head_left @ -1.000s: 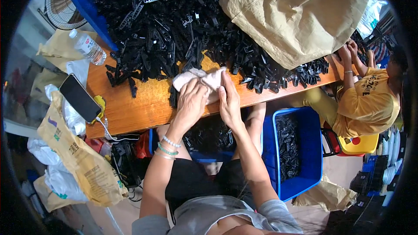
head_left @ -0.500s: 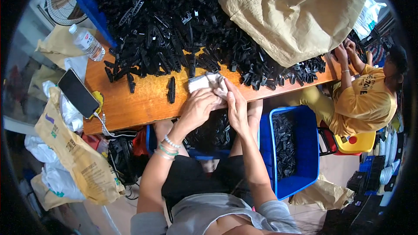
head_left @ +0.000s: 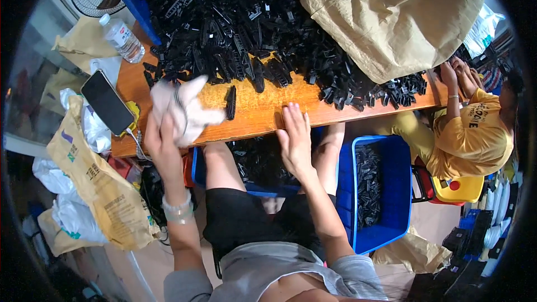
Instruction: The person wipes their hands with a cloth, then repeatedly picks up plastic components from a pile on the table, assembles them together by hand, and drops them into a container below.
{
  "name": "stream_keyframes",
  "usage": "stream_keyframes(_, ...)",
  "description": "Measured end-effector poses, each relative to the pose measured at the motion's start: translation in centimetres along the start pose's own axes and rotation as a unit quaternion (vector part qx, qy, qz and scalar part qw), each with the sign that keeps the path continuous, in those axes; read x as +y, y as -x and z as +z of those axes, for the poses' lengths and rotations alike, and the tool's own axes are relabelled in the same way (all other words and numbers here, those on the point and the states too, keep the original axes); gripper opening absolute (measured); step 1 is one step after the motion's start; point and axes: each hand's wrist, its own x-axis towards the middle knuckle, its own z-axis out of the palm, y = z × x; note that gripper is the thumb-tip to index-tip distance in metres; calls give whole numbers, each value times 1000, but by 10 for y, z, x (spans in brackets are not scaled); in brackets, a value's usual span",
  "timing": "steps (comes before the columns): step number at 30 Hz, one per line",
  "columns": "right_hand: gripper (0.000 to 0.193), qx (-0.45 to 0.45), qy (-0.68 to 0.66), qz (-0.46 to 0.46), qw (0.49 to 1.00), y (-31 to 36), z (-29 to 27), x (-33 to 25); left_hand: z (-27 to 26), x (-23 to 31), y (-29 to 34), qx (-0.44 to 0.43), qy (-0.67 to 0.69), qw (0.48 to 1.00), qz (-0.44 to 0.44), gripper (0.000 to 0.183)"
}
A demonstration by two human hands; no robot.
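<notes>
At the table's left side, my left hand (head_left: 162, 142) is closed on a white cloth glove (head_left: 182, 109) and holds it up above the wood. The glove is smeared by motion, and its finger-like ends flare to the right. With fingers stretched out, my right hand (head_left: 296, 137) rests at the front edge of the wooden table (head_left: 254, 112) and holds nothing. A single black plastic clip-like piece (head_left: 231, 102) lies just right of the glove. Behind both hands spreads a large heap of similar black plastic pieces (head_left: 224, 39).
A water bottle (head_left: 122, 39) and a phone (head_left: 108, 102) on a cable are at the left. A tan sack (head_left: 391, 17) covers the heap's right part. Blue bins (head_left: 400, 190) stand below the table edge. A co-worker in yellow (head_left: 475, 134) sits at the right.
My left hand has swung left with the white glove, lifting it off the table from under both hands. My right hand stays near the edge, now flat and apart from the glove.
</notes>
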Motion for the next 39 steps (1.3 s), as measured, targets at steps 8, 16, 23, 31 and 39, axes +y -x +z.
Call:
stream_keyframes(8, 45, 126, -136, 51, 981, 20, -13, 11, 91, -78, 85, -182, -327, 906, 199, 19)
stream_keyframes(16, 51, 147, -293, 73, 942, 28, -17, 25, 189, -67, 48, -250, -257, 885, 296, 12)
stream_keyframes(23, 49, 98, -258, 54, 960, 19, -32, 27, 146, -88, 54, -374, -95, 900, 204, 15)
stream_keyframes(31, 32, 37, 79, -26, 996, -5, -7, 23, 18, -44, 41, -129, 63, 989, -35, 21)
stream_keyframes(39, 27, 33, 59, -11, 998, -19, 6, -4, -64, -19, -36, 45, -430, 891, 135, 22)
